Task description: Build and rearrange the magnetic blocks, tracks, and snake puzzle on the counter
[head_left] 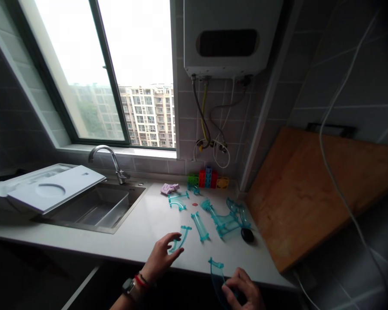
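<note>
My left hand (pixel 164 253) hovers at the counter's front edge, fingers apart, beside a curved translucent teal plastic track piece (pixel 185 237) that lies partly behind the fingers. With thumb and fingers my right hand (pixel 243 289) grips another curved teal track piece (pixel 217 271), held up in front of the counter edge. A straight teal track piece (pixel 200 227) rests on the counter between the hands. Farther right lies a cluster of teal track pieces (pixel 224 221). More teal pieces (pixel 177 200) lie toward the back.
Pink blocks (pixel 170 188) and a row of coloured blocks (pixel 208 178) stand at the back. A black oval object (pixel 247 235) lies right, near a leaning wooden board (pixel 323 189). To the left are a sink (pixel 116 219), a faucet (pixel 111 159) and white foam packaging (pixel 58 187).
</note>
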The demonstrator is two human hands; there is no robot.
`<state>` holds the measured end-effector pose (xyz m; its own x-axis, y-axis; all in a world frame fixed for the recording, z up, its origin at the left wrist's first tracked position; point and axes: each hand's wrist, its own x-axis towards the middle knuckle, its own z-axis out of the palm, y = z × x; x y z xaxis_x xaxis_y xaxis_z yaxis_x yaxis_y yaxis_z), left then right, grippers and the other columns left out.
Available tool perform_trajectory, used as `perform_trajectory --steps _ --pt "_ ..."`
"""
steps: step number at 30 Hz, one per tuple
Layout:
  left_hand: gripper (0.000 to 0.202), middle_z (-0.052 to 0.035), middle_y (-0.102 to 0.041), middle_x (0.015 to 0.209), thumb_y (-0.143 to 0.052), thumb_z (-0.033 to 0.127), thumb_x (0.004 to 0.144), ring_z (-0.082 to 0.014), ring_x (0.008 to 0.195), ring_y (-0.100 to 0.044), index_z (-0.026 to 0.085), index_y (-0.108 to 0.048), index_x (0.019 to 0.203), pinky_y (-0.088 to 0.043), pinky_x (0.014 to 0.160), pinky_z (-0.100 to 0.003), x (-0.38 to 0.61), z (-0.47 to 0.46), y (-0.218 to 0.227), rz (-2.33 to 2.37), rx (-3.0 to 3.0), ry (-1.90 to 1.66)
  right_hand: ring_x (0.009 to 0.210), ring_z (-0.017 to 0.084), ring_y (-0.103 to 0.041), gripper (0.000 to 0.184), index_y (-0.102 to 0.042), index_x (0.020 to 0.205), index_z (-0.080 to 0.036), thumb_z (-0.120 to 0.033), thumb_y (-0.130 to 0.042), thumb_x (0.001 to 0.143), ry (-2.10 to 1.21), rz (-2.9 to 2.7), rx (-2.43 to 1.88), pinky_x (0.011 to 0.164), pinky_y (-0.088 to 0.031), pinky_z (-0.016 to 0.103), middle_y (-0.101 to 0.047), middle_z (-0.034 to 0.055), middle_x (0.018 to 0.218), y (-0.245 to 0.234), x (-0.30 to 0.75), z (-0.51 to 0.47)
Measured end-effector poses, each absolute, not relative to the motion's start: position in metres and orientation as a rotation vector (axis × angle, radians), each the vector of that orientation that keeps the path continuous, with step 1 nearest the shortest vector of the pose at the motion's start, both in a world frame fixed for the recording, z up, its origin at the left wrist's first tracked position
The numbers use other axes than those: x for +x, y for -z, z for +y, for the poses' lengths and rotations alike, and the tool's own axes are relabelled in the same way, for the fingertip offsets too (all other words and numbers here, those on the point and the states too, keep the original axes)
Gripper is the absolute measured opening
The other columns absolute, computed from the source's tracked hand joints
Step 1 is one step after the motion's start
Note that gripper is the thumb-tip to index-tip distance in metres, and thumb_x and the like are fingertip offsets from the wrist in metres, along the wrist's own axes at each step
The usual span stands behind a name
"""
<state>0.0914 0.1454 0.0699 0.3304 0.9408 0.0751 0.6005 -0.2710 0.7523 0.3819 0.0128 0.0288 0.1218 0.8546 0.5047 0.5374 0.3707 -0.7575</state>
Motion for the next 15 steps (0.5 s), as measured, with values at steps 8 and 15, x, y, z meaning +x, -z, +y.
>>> perform_trajectory --steps 8,15 --pt "0.044 -0.015 -0.074 0.12 -0.074 0.047 0.087 -0.0305 0.108 -0.072 0.02 -0.066 0.121 -0.062 0.09 -0.041 0.104 0.016 -0.063 1.083 1.331 -0.904 0.064 0.014 -0.051 0.035 -0.062 0.077 -0.02 -0.052 -0.067 0.091 -0.954 -1.333 -1.24 0.059 -0.044 0.025 -0.053 -0.0012 0.069 -0.067 0.381 0.01" --pt "0.045 -0.017 -0.074 0.119 -0.082 0.04 0.082 -0.0331 0.111 -0.071 0.016 -0.066 0.117 -0.06 0.09 -0.04 0.109 -0.006 -0.09 1.119 1.177 -0.951 0.058 0.011 -0.054 0.037 -0.064 0.083 -0.018 -0.053 -0.072 0.087 -1.477 -1.121 -0.939 0.054 -0.043 0.023 -0.055 -0.0022 0.069 -0.08 0.352 0.005"
